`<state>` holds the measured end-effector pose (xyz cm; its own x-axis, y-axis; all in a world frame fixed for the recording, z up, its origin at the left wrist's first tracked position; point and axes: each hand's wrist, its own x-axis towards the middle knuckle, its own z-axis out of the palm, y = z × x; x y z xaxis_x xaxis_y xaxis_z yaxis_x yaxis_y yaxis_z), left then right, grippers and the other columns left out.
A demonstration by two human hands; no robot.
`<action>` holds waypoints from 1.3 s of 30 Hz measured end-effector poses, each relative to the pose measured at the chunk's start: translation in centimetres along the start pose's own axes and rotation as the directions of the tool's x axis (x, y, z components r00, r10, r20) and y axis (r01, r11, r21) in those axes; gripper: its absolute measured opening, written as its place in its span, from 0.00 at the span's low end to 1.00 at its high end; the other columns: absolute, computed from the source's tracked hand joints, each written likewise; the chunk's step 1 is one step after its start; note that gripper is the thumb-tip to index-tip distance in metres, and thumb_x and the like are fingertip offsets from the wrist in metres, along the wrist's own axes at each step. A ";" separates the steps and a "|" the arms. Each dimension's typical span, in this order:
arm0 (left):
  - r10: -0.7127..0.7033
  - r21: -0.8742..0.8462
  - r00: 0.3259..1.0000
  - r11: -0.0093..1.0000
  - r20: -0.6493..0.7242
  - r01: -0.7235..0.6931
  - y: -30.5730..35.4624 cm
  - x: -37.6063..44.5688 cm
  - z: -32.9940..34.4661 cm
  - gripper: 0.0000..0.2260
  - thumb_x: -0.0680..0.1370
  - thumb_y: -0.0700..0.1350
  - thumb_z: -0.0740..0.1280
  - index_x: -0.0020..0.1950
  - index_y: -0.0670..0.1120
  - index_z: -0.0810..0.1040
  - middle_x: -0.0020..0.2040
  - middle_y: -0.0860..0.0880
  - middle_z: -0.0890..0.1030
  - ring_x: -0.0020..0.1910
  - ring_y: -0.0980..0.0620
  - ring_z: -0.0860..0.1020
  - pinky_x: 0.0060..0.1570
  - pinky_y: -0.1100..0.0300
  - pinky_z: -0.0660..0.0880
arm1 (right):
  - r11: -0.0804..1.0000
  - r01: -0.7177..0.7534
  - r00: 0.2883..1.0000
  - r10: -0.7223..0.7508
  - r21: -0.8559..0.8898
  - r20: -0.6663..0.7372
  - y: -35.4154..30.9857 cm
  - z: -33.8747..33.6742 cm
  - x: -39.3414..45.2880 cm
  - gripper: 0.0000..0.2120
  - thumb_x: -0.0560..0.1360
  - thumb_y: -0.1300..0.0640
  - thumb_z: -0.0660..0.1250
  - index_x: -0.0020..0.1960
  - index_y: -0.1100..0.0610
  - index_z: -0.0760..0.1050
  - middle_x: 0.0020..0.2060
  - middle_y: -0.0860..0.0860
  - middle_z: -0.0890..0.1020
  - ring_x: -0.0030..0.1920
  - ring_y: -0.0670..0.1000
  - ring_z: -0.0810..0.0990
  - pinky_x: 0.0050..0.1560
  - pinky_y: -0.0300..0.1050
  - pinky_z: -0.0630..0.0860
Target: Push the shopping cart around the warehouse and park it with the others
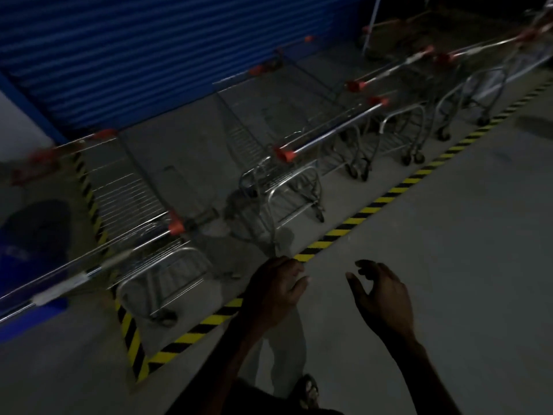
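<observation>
Several metal shopping carts with orange handle caps stand in a row inside a bay marked by yellow-black floor tape (374,202). The nearest cart (143,244) is at the left, with its handle bar running to the lower left. Another cart (287,175) stands right of it, and more carts (419,94) line up toward the far right. My left hand (275,292) hovers over the tape line, fingers loosely curled, holding nothing. My right hand (380,295) is beside it with fingers spread, also empty. Neither hand touches a cart.
A blue corrugated shutter (149,49) closes the back of the bay. A blue object (27,250) sits at the far left edge. Grey concrete floor (449,265) stretches to the right of the tape. The scene is dim and partly blurred.
</observation>
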<state>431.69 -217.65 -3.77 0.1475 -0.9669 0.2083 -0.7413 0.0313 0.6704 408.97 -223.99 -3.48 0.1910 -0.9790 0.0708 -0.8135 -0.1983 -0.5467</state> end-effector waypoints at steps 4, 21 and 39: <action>0.082 0.011 0.996 0.996 0.046 -0.083 2.4 3.4 3.4 0.08 0.81 0.54 0.72 0.48 0.51 0.79 0.44 0.53 0.80 0.47 0.48 0.80 0.44 0.52 0.76 | 0.997 -0.068 0.997 0.069 0.024 -0.028 4.4 -2.9 1.8 0.17 0.81 0.45 0.71 0.65 0.54 0.81 0.53 0.51 0.85 0.52 0.54 0.84 0.51 0.53 0.81; 0.062 -0.002 0.995 0.998 0.078 -0.062 1.9 21.9 10.8 0.12 0.83 0.56 0.66 0.44 0.51 0.77 0.42 0.54 0.77 0.45 0.50 0.77 0.45 0.49 0.75 | 0.997 -0.080 0.991 0.080 -0.007 0.108 10.2 -7.2 19.6 0.19 0.82 0.43 0.69 0.69 0.51 0.78 0.57 0.48 0.83 0.55 0.50 0.82 0.54 0.51 0.80; -0.244 0.392 0.934 0.857 -0.261 0.334 -4.5 39.7 9.5 0.22 0.77 0.64 0.65 0.63 0.53 0.85 0.57 0.52 0.86 0.56 0.48 0.84 0.63 0.48 0.74 | 0.740 0.593 0.791 -0.461 -0.318 0.403 3.8 -1.6 56.8 0.29 0.78 0.38 0.71 0.72 0.54 0.76 0.71 0.58 0.78 0.72 0.63 0.74 0.69 0.60 0.72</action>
<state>434.70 -258.62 -5.28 0.4896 -0.8447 0.2163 -0.8429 -0.3950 0.3654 415.85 -280.44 -0.21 0.7473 -0.6639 -0.0286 -0.6631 -0.7422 -0.0975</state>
